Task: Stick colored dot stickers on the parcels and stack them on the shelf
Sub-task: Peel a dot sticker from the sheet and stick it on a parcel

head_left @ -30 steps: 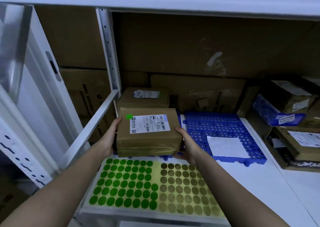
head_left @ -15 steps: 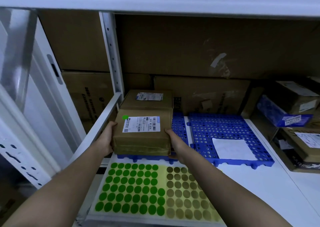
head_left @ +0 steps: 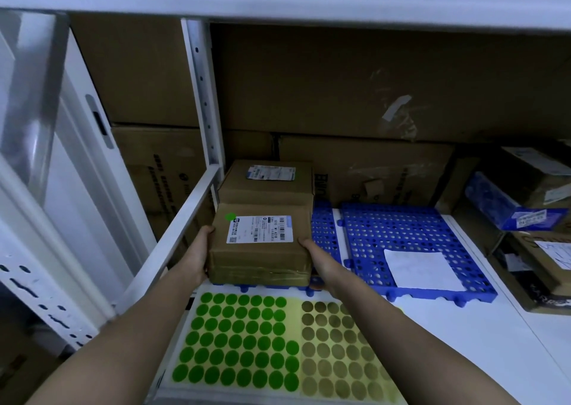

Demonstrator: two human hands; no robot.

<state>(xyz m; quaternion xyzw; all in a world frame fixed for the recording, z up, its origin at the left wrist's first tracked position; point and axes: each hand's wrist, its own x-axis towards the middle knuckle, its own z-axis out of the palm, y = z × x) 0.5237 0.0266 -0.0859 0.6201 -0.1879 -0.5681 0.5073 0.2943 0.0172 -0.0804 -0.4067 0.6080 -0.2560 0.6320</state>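
a: what are the hands doing?

b: both are on the brown cardboard parcel with a white shipping label (head_left: 261,244). the left hand (head_left: 197,255) presses against its left side, thumb up at the top edge. the right hand (head_left: 316,258) holds the right side, thumb at the top corner, the other fingers tucked under or behind the box. i can't quite tell how far those hidden fingers curl, but the parcel is clamped between the two palms.

a: where does the parcel sit?

b: at the front edge of the perforated blue plastic mat (head_left: 404,238) on the white metal shelf (head_left: 482,336), just in front of a second brown cardboard parcel (head_left: 267,180) that touches its back edge. whether its base rests fully on the mat is unclear.

a: how does it look?

b: glossy tape wraps the front face. a small green round dot sticker (head_left: 230,217) sits on top at the label's upper left corner.

a: anything nearer?

b: a sheet of green dot stickers (head_left: 238,343) lies flat on the shelf under the forearms, and beside it a pale yellow sheet of dull olive dots (head_left: 336,349). a white paper slip (head_left: 421,268) lies on the mat to the right.
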